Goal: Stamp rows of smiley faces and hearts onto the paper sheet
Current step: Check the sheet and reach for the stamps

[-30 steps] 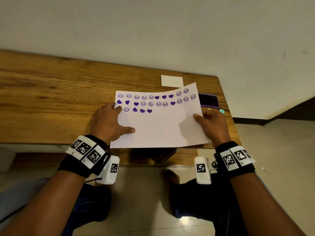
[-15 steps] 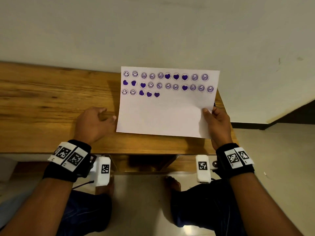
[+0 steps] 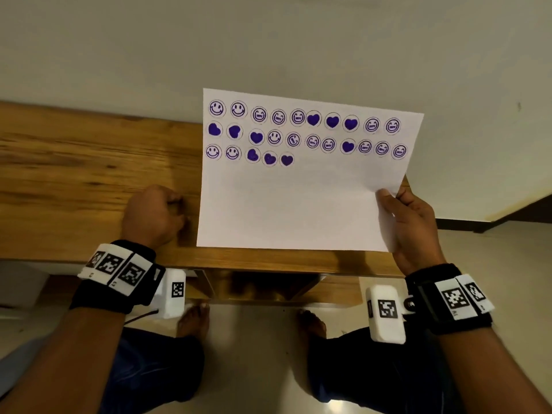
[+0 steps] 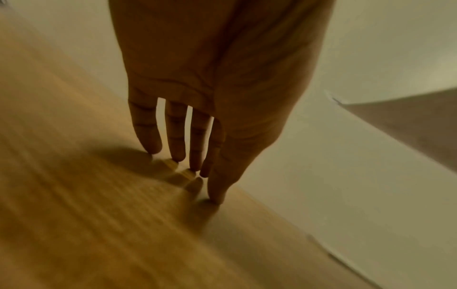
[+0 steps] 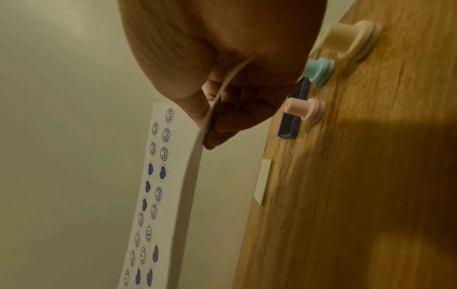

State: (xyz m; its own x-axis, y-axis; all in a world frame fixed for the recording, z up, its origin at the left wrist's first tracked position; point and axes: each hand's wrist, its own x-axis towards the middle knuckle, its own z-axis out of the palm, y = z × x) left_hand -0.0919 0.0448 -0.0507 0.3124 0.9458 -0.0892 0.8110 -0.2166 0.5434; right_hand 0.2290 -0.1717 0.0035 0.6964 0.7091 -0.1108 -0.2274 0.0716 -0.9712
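Hands nearest, two, each wrist in a black band. Left hand (image 3: 152, 216) empty, knuckles raised, fingertips (image 4: 153, 146) down on the wooden table (image 3: 74, 174), just left of the sheet. Right hand (image 3: 413, 231) pinching the lower right edge of the paper sheet (image 3: 298, 204), thumb in front, fingers behind. Sheet raised off the table, tilted up, printed side to the head camera. Purple stamps on it, twenty-six in three rows: top row seven faces and three hearts; middle row seven faces and four hearts; bottom row two faces and three hearts, left part only. Behind the sheet, on the table: three stampers, cream (image 5: 351, 39), teal (image 5: 320, 70), pink (image 5: 306, 109); one dark blue ink pad (image 5: 294, 117); one white card (image 5: 263, 181). Farthest, pale wall (image 3: 268, 40).
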